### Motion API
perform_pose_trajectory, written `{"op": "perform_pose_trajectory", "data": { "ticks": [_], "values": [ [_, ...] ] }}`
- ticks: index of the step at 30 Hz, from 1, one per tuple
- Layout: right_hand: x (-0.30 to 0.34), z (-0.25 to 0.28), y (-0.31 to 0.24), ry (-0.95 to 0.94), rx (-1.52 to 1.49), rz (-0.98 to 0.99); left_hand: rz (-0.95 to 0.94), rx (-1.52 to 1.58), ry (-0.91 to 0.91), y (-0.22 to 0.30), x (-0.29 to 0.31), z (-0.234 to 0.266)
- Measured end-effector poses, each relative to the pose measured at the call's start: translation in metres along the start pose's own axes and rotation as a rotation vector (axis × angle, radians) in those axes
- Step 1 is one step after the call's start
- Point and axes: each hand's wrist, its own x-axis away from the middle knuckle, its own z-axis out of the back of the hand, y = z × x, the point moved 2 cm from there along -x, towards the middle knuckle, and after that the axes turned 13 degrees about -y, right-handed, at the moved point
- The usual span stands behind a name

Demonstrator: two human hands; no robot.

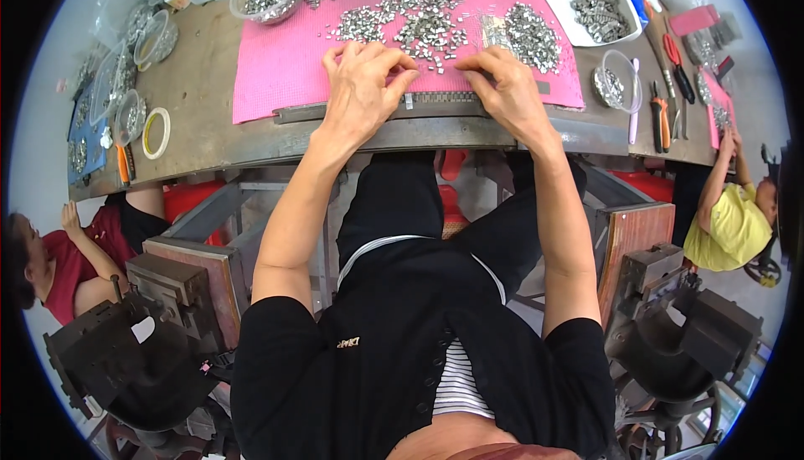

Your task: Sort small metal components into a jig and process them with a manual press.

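My left hand [362, 87] hovers over the pink mat [276, 74], thumb and index finger curled close together; what they hold, if anything, is too small to make out. Opposite it, my right hand [509, 91] is bent the same way, with its fingertips in a pinch that hides any piece. Between the two hands, along the table's front edge, runs a dark metal bar [335, 111] with a row of small metal pieces [444, 98] set along it. Just beyond my fingertips lie loose heaps of small shiny metal pieces [425, 31].
A round clear tub [270, 16] of metal pieces stands back left, a white tray [626, 33] back right. Pliers [661, 118], a tape roll [157, 133] and a clear cup [618, 106] lie at the sides. One person [88, 246] sits left, another [729, 217] right.
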Motion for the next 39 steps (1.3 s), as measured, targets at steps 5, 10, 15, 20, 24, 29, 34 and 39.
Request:
{"op": "perform_pose_trajectory", "data": {
  "ticks": [5, 10, 15, 20, 24, 29, 34, 39],
  "values": [
    [-0.014, -0.014, 0.002, 0.058, 0.001, 0.041, -0.018, -0.014, -0.001, 0.007, -0.011, -0.011],
    [-0.019, -0.016, 0.002, 0.085, 0.077, 0.059, -0.01, -0.109, 0.004, 0.008, -0.018, -0.018],
    [-0.021, -0.024, 0.001, 0.115, 0.065, 0.035, -0.005, -0.125, -0.006, 0.007, -0.021, -0.021],
    [-0.019, -0.023, 0.001, 0.094, 0.074, 0.043, -0.002, -0.142, -0.001, 0.003, -0.022, -0.023],
    [-0.011, -0.017, 0.005, -0.008, 0.065, 0.04, -0.003, -0.129, -0.004, 0.003, -0.022, -0.023],
    [-0.011, -0.012, 0.005, -0.015, 0.03, 0.012, -0.024, -0.1, 0.015, 0.001, -0.022, -0.022],
    [-0.014, -0.015, 0.004, 0.016, 0.028, 0.059, -0.036, -0.024, 0.016, 0.002, -0.023, -0.006],
    [-0.017, -0.019, 0.001, 0.009, 0.128, 0.036, -0.012, -0.044, -0.159, 0.005, -0.018, -0.001]
  ]
}}
